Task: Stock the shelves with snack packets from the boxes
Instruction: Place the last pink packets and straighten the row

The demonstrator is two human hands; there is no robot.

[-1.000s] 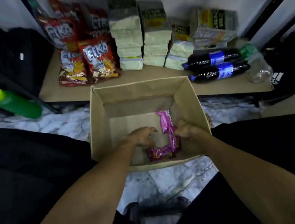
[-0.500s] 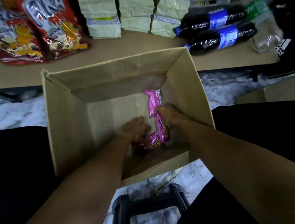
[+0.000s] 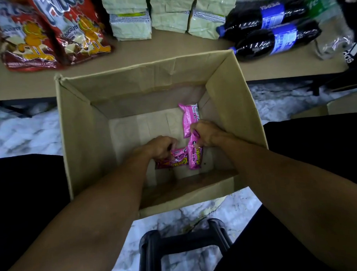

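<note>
Both our hands are down inside the box [image 3: 81,129], which stands open on the marble floor [image 3: 20,138] just in front of the shelf [image 3: 170,51]. Three pink packets lie on the box bottom, toward its right side.

Our left hand [image 3: 160,147] has its fingers curled over one end of the left packet [image 3: 175,161], which lies crosswise, and it grips that end. Our right hand [image 3: 204,134] pinches the far end of the right packet [image 3: 196,158], with fingers and thumb closed tight on the wrapper. This packet runs lengthwise, and its side touches the free end of the left packet. The far packet [image 3: 189,117] lies loose beyond the right hand, close to the box's right wall. Its near edge is hidden by our knuckles, so we cannot tell whether it touches the right packet.

On the shelf, red snack bags [image 3: 46,34] lie at the left and pale green packs [image 3: 131,24] are stacked in the middle. Two cola bottles [image 3: 271,37] lie on their sides at the right, with a blurred clear bottle [image 3: 332,26] just beside them. A black stool [image 3: 184,247] stands on the floor on the near side of the box
</note>
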